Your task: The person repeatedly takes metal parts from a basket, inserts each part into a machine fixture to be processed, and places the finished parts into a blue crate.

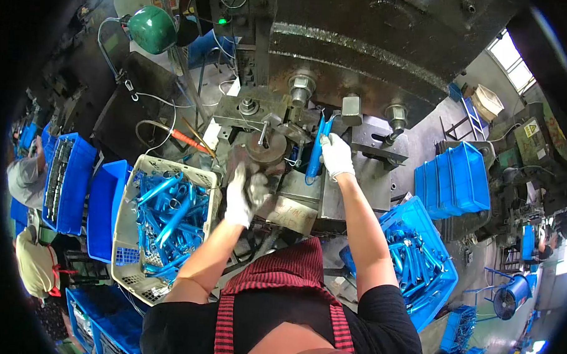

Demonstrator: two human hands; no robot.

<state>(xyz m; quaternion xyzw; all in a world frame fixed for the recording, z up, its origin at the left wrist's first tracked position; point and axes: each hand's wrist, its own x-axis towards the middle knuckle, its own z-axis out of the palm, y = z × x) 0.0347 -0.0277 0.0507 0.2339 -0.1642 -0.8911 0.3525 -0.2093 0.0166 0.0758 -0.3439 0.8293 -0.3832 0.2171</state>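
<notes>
My right hand (337, 157), in a white glove, is closed on the edge of a long blue metal part (317, 147). The part stands lengthwise over the press bed, with a forked far end and a rounded near end. My left hand (245, 194), also gloved in white, is beside the round steel die block (266, 148), near its front. Its fingers are slightly blurred but look apart, and no part shows in them. Behind the blue part is the press ram (351, 111), with large bolts on either side.
A cream crate (124, 234) of blue parts stands at left, and a blue bin (438, 295) of similar parts at right. Stacked blue bins (455, 180) sit further right. A green lamp (152, 30) and an orange-handled tool (188, 140) are at upper left. Other people are at far left.
</notes>
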